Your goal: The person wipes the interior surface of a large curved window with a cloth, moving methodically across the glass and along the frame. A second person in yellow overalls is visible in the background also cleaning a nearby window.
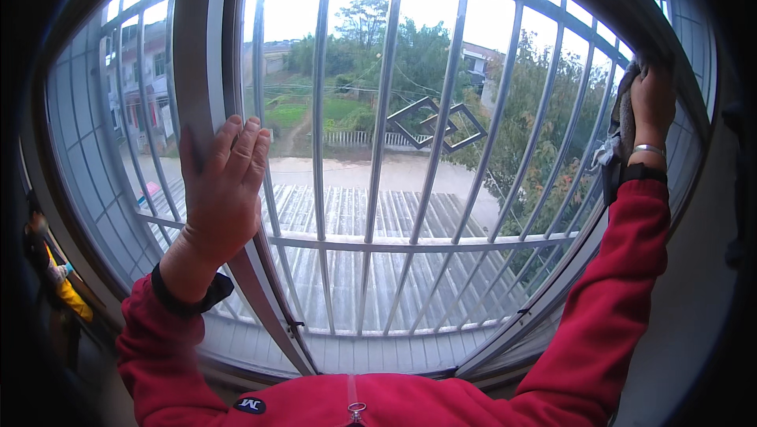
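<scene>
My left hand (225,184) lies with its fingers extended against the upright frame member (204,60) of a sliding window, its fingertips at the edge of the glass. At the upper right, my right hand (652,99) is raised and closed on a grey cloth (622,107), which it holds at the window's right frame. Part of the cloth hangs down beside the wrist. Between my hands are the window opening and metal security bars (384,102) outside it.
A horizontal rail (426,243) crosses the bars. A diamond-shaped metal ornament (437,123) sits among them. Outside lie a corrugated roof (378,208), a road and trees. Window latches (295,325) sit low on the frames. A yellow item (74,298) is at the far left.
</scene>
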`<state>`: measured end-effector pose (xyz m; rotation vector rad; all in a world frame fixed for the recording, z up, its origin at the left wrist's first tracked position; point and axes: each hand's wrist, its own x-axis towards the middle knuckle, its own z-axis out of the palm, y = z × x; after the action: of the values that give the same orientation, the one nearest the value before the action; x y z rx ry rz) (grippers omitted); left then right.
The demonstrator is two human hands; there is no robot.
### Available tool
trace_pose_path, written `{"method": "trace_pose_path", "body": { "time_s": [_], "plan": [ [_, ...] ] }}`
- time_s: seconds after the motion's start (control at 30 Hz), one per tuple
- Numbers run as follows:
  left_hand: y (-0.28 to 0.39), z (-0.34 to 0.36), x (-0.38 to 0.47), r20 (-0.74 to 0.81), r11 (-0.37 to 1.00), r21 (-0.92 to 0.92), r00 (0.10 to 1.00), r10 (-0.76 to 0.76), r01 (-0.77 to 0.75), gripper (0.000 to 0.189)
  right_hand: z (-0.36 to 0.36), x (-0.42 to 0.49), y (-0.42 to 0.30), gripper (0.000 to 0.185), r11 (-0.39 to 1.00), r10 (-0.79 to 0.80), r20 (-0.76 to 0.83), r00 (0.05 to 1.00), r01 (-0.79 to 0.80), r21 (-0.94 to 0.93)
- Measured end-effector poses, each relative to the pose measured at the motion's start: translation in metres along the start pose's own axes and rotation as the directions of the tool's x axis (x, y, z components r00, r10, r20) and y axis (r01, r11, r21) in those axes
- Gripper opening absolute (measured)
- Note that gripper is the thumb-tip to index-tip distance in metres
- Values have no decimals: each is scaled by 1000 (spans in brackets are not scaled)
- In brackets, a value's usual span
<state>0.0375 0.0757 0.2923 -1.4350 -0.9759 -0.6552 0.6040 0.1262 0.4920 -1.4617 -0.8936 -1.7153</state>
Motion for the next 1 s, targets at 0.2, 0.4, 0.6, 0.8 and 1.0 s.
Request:
{"method": "trace_pose_path", "body": {
  "time_s": [0.2, 0.4, 0.6, 0.8, 1.0],
  "plan": [
    [1, 2, -5, 6, 993, -98, 998, -58, 58, 51, -18, 16, -35, 25, 998, 23, 20, 1000, -24, 55],
    [1, 8, -5, -54, 994, -105, 997, -47, 41, 35, -92, 29, -156, 20, 943, -166, -289, 943, 238, 235],
    [0, 11, -7, -99, 994, -111, 995, -22, 11, 35, -175, 41, -291, 20, 825, -252, -529, 811, 466, 321],
    [-1, 11, -16, -94, 972, -231, 994, -60, 37, 45, -272, 42, -342, 6, 598, -153, -533, 832, 507, 621],
    [-4, 3, -58, -21, 813, -454, 907, -420, 365, 101, -265, 28, -344, 14, 615, -235, -375, 897, 436, 657]
  ]
}}
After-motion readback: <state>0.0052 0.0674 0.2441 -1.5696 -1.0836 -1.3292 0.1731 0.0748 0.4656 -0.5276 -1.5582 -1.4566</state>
